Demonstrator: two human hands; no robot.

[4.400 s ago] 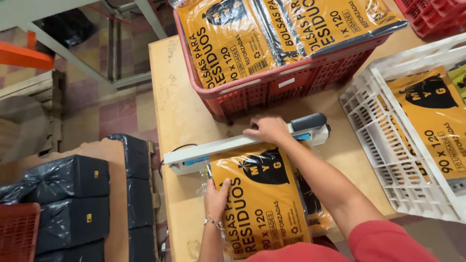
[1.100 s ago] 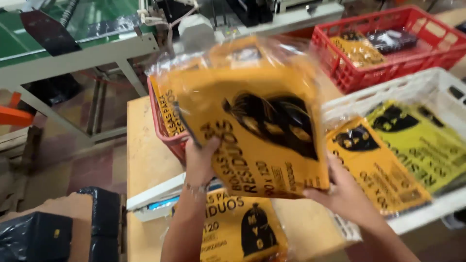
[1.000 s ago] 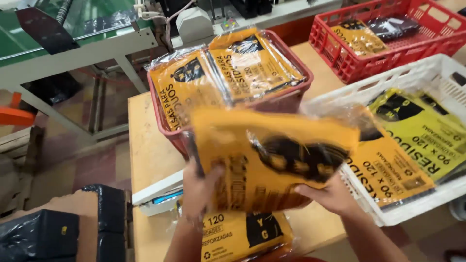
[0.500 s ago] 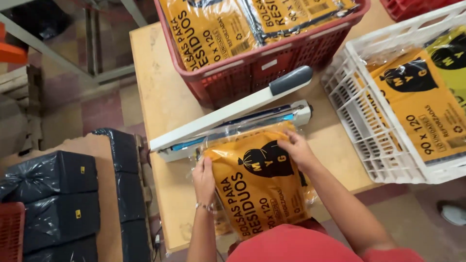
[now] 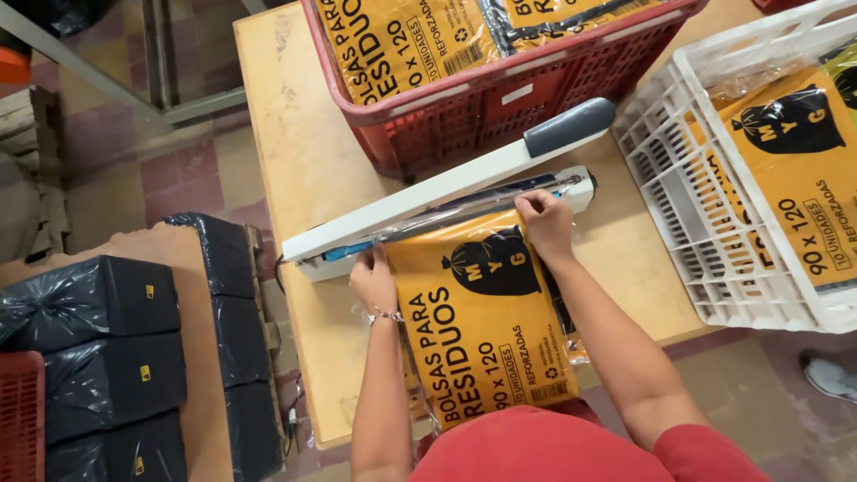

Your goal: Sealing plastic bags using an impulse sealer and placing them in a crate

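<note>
An orange pack of black bags in clear plastic wrap (image 5: 486, 330) lies on the wooden table (image 5: 295, 134) in front of me. Its open top edge rests in the jaw of a white bar heat sealer (image 5: 446, 192), whose arm with a grey handle is raised. My left hand (image 5: 373, 278) pinches the pack's top left corner at the sealer. My right hand (image 5: 543, 221) holds the top right corner against the sealer bar.
A red crate (image 5: 500, 89) of orange packs stands behind the sealer. A white crate (image 5: 687, 196) with more orange packs sits at the right. Black wrapped bundles (image 5: 98, 312) lie on a cardboard surface at the left, beside a red crate corner (image 5: 18, 411).
The pack, held up in both hands a second ago, now lies flat with its top edge in the sealer. Both hands have shifted to its top corners.
</note>
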